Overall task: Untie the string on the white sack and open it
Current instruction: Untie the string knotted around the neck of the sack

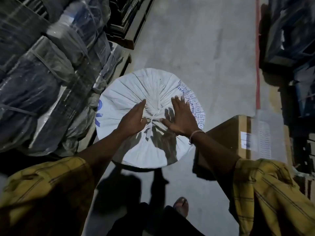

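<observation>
Standing on the floor mid-scene, the sack is tied, its neck bunched by the string. Left hand and right hand flank the knot, each grip spread, fingers apart, pinching nothing. Wrapped bundles left, box right, touching the sack.

Yellow plaid sleeves, thin bracelet on right wrist, sandal.
</observation>
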{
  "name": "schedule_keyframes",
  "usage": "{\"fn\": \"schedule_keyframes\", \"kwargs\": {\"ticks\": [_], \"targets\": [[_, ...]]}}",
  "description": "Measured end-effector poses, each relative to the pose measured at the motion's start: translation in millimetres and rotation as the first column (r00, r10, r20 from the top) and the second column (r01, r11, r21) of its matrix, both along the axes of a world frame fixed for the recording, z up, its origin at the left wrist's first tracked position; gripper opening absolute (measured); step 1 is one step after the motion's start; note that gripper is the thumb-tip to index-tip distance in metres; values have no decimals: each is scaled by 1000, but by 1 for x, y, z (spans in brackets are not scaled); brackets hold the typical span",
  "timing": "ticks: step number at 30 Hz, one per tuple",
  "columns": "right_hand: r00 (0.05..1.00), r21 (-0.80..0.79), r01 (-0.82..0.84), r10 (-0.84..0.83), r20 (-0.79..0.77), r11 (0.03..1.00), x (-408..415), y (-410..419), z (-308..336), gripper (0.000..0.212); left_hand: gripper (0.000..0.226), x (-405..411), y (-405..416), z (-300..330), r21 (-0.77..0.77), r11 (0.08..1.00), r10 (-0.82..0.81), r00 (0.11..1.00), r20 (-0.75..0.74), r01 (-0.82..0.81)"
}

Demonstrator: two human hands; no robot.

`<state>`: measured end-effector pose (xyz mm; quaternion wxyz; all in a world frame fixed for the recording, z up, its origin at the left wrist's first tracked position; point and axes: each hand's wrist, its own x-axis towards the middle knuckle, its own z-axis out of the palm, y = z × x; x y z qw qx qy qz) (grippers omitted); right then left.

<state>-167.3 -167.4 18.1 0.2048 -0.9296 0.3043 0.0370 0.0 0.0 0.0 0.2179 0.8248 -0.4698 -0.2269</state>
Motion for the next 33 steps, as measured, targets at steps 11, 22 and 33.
{"fn": "schedule_keyframes", "kwargs": {"ticks": [11, 22, 33], "targets": [[964, -230, -245, 210, -166, 942, 50, 11, -105, 88, 66, -3, -15, -105, -73, 994, 80, 997, 23, -79], [974, -92, -52, 71, 213, 994, 58, -20, -138, 44, 36, 9, -30, -132, -342, 940, 24, 1000, 14, -18], [962, 207, -36, -22, 272, 978, 59, -62, -126, 24, 35, 7, -34, -141, -476, 867, 203, 977, 62, -150]]}}
